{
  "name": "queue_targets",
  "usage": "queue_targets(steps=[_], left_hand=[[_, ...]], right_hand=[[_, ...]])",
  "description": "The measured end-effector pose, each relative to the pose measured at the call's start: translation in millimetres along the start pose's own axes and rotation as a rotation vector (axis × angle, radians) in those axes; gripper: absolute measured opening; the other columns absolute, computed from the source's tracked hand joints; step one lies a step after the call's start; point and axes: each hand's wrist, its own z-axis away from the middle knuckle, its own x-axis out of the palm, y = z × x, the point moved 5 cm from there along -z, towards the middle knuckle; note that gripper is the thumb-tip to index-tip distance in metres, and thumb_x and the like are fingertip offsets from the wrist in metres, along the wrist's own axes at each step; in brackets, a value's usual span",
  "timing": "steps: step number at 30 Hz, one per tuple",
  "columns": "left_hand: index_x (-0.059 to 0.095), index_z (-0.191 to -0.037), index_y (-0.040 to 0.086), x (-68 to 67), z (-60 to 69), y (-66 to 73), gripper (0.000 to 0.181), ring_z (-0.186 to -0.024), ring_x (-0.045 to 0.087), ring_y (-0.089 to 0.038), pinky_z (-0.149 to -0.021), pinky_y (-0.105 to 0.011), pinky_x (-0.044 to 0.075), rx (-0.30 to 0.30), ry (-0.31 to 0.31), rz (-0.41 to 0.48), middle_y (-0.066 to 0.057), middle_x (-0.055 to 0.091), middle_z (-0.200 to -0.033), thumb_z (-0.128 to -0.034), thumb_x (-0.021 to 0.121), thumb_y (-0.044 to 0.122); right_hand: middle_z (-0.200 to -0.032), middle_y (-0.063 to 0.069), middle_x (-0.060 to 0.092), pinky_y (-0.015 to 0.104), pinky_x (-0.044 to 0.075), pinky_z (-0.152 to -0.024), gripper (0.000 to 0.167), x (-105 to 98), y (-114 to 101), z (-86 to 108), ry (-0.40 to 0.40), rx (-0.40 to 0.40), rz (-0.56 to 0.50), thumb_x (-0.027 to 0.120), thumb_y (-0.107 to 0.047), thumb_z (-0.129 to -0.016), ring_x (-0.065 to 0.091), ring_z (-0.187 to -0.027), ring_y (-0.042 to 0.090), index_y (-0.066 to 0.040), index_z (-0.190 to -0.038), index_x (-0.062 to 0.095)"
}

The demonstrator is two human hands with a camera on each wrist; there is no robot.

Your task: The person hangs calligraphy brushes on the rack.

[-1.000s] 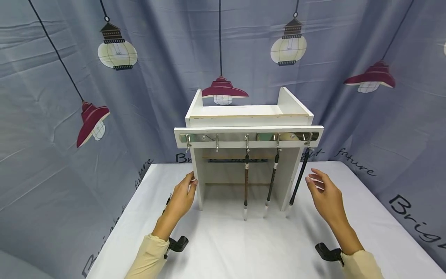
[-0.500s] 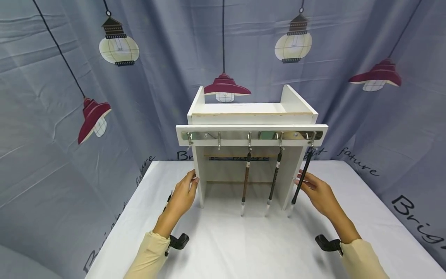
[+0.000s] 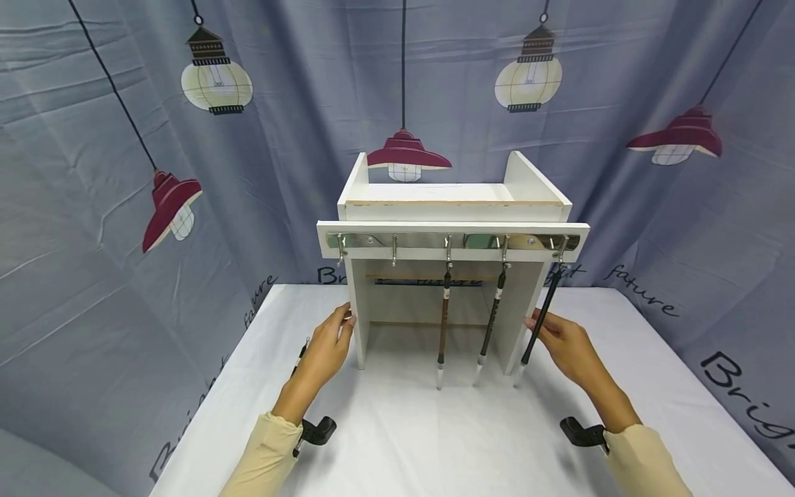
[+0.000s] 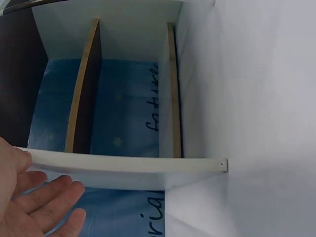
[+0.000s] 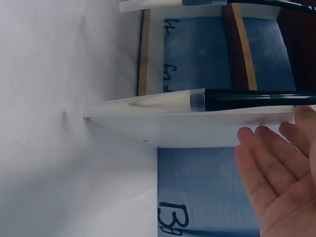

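A white wooden rack (image 3: pixel 453 212) stands on the table, with a row of metal hooks along its front rail (image 3: pixel 410 254). From the hooks on the right hang a brown-handled calligraphy brush (image 3: pixel 444 317), a dark calligraphy brush (image 3: pixel 493 317) and a black calligraphy brush (image 3: pixel 540 324), tips down in clear caps. My left hand (image 3: pixel 328 347) is at the rack's left side panel (image 4: pixel 123 163), thumb by its front edge, fingers outside. At the right side panel (image 5: pixel 192 129), my right hand (image 3: pixel 565 345) has its thumb near the edge behind the black brush and its fingers loosely extended outside.
Another thin dark item (image 3: pixel 302 351), probably a brush, lies left of the rack, partly hidden by my left hand. A white cloth covers the table (image 3: pixel 397 442). Behind it hangs a blue-grey curtain (image 3: pixel 279 172) printed with lamps and lettering.
My right hand has moved left, from beside the rack to its right side panel. The left hand keeps its place. The hanging brushes sway slightly, and the head view has shifted a little.
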Motion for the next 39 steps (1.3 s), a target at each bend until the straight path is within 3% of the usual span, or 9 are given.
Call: queue_targets(steps=[5, 13, 19, 23, 26, 33, 39], left_hand=[[0.049, -0.153, -0.001, -2.3, 10.0, -12.3, 0.043, -0.128, 0.064, -0.040, -0.107, -0.057, 0.053, -0.007, 0.014, -0.056, -0.023, 0.064, -0.141, -0.1128, 0.050, 0.016], [0.055, -0.148, -0.003, -9.8, 33.8, -40.9, 0.044, -0.126, 0.062, -0.043, -0.104, -0.058, 0.053, -0.062, 0.011, -0.272, -0.026, 0.062, -0.135, -0.1066, 0.062, 0.012], [0.060, -0.141, -0.005, -16.6, 53.5, -58.7, 0.043, -0.120, 0.059, -0.047, -0.099, -0.059, 0.053, -0.117, -0.057, -0.401, -0.028, 0.060, -0.126, -0.1024, 0.069, 0.011], [0.063, -0.136, -0.005, -18.4, 66.1, -67.3, 0.042, -0.113, 0.059, -0.046, -0.094, -0.058, 0.054, -0.104, -0.103, -0.467, -0.028, 0.060, -0.119, -0.0983, 0.074, 0.010], [0.064, -0.133, -0.007, -20.4, 74.9, -69.1, 0.042, -0.110, 0.059, -0.045, -0.091, -0.057, 0.055, -0.082, -0.120, -0.487, -0.027, 0.059, -0.116, -0.0946, 0.077, 0.005], [0.061, -0.138, -0.006, -25.9, 89.5, -72.7, 0.043, -0.109, 0.061, -0.040, -0.087, -0.051, 0.057, -0.142, -0.211, -0.474, -0.023, 0.058, -0.119, -0.0973, 0.073, 0.002], [0.061, -0.140, -0.007, -27.1, 97.1, -75.4, 0.044, -0.105, 0.066, -0.035, -0.080, -0.046, 0.058, -0.137, -0.240, -0.451, -0.021, 0.060, -0.122, -0.0985, 0.071, 0.001]], right_hand=[[-0.143, 0.032, 0.060, 0.068, 0.050, -0.104, 0.071, 2, 0, 0.8, 0.000, 0.009, 0.008, 0.051, -0.048, -0.111, 0.058, -0.131, 0.054, 0.011, -0.150, 0.050], [-0.145, 0.033, 0.057, 0.069, 0.049, -0.105, 0.072, 1, 1, 1.3, 0.012, 0.013, 0.008, 0.050, -0.048, -0.111, 0.057, -0.132, 0.055, 0.010, -0.152, 0.047], [-0.143, 0.033, 0.059, 0.070, 0.049, -0.104, 0.072, 3, 1, 2.0, 0.006, 0.016, 0.008, 0.049, -0.049, -0.111, 0.057, -0.132, 0.055, 0.010, -0.153, 0.047], [-0.144, 0.033, 0.059, 0.070, 0.048, -0.104, 0.073, 4, 2, 2.5, 0.007, 0.025, 0.004, 0.049, -0.050, -0.111, 0.057, -0.132, 0.055, 0.009, -0.153, 0.046], [-0.143, 0.033, 0.060, 0.070, 0.048, -0.104, 0.073, 5, 2, 2.4, 0.010, 0.025, -0.002, 0.049, -0.049, -0.111, 0.058, -0.131, 0.055, 0.010, -0.154, 0.046], [-0.139, 0.032, 0.062, 0.070, 0.048, -0.104, 0.072, 6, 2, 1.7, 0.010, 0.018, -0.004, 0.050, -0.048, -0.111, 0.059, -0.130, 0.053, 0.011, -0.153, 0.046], [-0.140, 0.033, 0.061, 0.071, 0.047, -0.104, 0.071, 6, 2, 1.4, 0.009, 0.007, -0.004, 0.049, -0.047, -0.112, 0.059, -0.130, 0.054, 0.011, -0.153, 0.046]])
